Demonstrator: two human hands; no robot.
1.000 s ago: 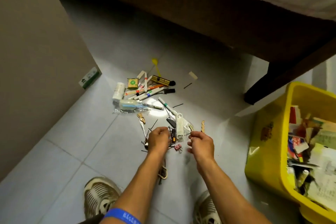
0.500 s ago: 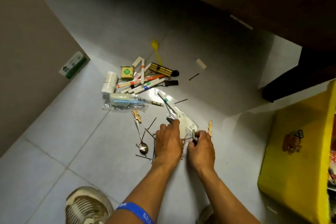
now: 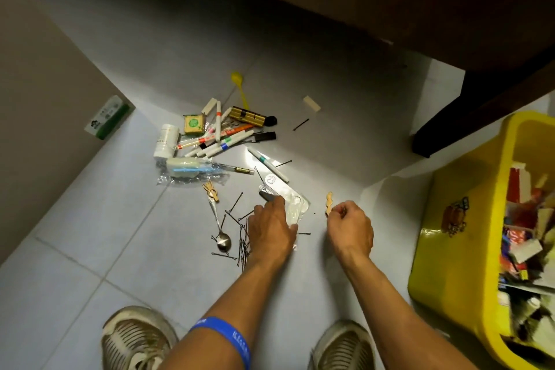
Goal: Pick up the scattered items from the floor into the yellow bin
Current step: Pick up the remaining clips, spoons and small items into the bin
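Note:
The yellow bin (image 3: 450,252) stands at the right, full of mixed clutter. Scattered on the tiled floor are markers (image 3: 223,141), a white bottle (image 3: 165,141), a brass lock cylinder (image 3: 247,114), a yellow spoon (image 3: 240,87), a bagged toothbrush (image 3: 192,171), a metal spoon (image 3: 223,242) and several black hairpins (image 3: 241,245). My left hand (image 3: 271,228) lies on a clear plastic pack (image 3: 295,204) with its fingers curled round it. My right hand (image 3: 350,225) pinches the lower end of a wooden clip (image 3: 329,201).
A brown wall (image 3: 45,99) rises at the left with a green-and-white box (image 3: 105,119) at its foot. A dark bed frame leg (image 3: 444,132) stands behind the bin. My shoes (image 3: 135,336) (image 3: 345,345) are at the bottom edge. A second wooden clip (image 3: 211,191) lies by the spoon.
My right hand has moved right, away from the left hand, to the wooden clip. My left hand stays on the clear pack. More of the bin has come into view.

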